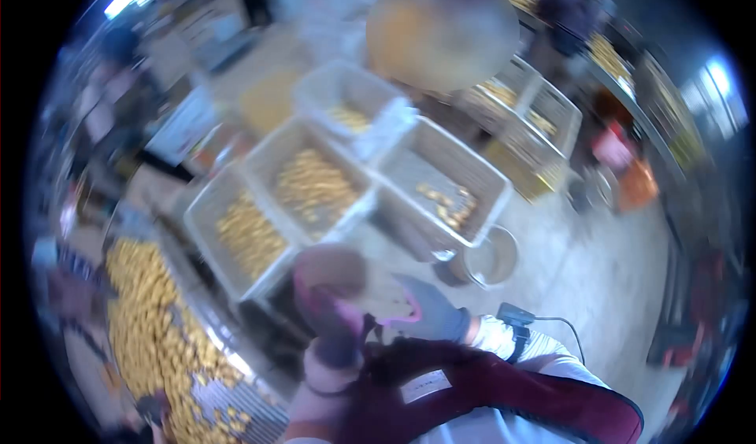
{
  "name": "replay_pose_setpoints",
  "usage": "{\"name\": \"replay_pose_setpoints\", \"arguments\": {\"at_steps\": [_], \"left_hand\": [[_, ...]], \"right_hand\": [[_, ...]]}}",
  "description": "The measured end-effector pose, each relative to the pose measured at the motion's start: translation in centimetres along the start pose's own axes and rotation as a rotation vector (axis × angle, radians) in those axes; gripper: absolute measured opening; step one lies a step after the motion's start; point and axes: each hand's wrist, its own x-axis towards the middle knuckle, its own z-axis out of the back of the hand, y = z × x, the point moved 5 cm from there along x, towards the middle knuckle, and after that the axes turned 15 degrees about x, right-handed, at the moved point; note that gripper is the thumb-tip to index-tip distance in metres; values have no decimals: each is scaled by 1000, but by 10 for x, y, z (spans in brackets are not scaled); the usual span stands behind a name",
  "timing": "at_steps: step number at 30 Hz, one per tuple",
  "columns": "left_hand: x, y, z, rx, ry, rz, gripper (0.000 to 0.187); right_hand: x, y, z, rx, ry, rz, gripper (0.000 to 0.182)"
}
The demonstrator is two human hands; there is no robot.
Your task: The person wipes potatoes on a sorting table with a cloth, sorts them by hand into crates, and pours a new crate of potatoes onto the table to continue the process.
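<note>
My left hand (331, 294), in a dark brownish glove with a pink edge, is raised in front of my maroon apron (488, 393). Close beside it, my right hand (437, 310) wears a grey-blue glove, also edged in pink. A pale patch shows between the two hands; blur hides whether it is a held thing or part of a glove. The fingers of both hands are smeared by motion. Just beyond them stand white plastic crates (295, 243) with small yellowish pieces (315, 184) inside.
On the left, a metal worktable (264, 416) bears many yellowish pieces. A bucket (504, 259) stands by a crate (492, 180) holding fewer pieces. More crates (543, 149) and people (563, 19) are farther back. A large blurred round shape (445, 31) covers the top middle.
</note>
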Motion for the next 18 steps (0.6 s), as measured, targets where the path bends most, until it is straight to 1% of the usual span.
{"name": "replay_pose_setpoints", "arguments": {"at_steps": [1, 2, 4, 5, 6, 7, 10, 13, 15, 17, 18], "left_hand": [[-4, -11, -33, 163, -19, -85, 55], [-15, 8, -56, 258, -41, -73, 52], [-41, 35, -119, 191, 116, 14, 46], [-62, 56, -122, 161, 180, 63, 43], [-78, 88, -141, 172, 205, 102, 42], [-93, 136, -154, 175, 216, 129, 41], [-120, 152, -222, 364, 386, 132, 39], [-135, 193, -280, 449, 571, 156, 44], [-135, 208, -319, 422, 693, 231, 51], [-140, 215, -345, 471, 775, 124, 55], [-136, 217, -360, 517, 823, 196, 56]], "right_hand": [[-23, -7, 26, -47, -78, 18, 68], [-46, -18, 50, -95, -144, 37, 65], [-91, -41, 103, -171, -232, 41, 61], [-116, -63, 107, -196, -257, 28, 59], [-138, -75, 130, -209, -289, 24, 58], [-160, -86, 147, -289, -433, 11, 52], [-207, -116, 197, -350, -470, -120, 54], [-232, -170, 233, -400, -528, -105, 61], [-247, -209, 256, -315, -513, -229, 63], [-259, -250, 277, -269, -523, -369, 64], [-266, -272, 288, -267, -531, -451, 63]]}}
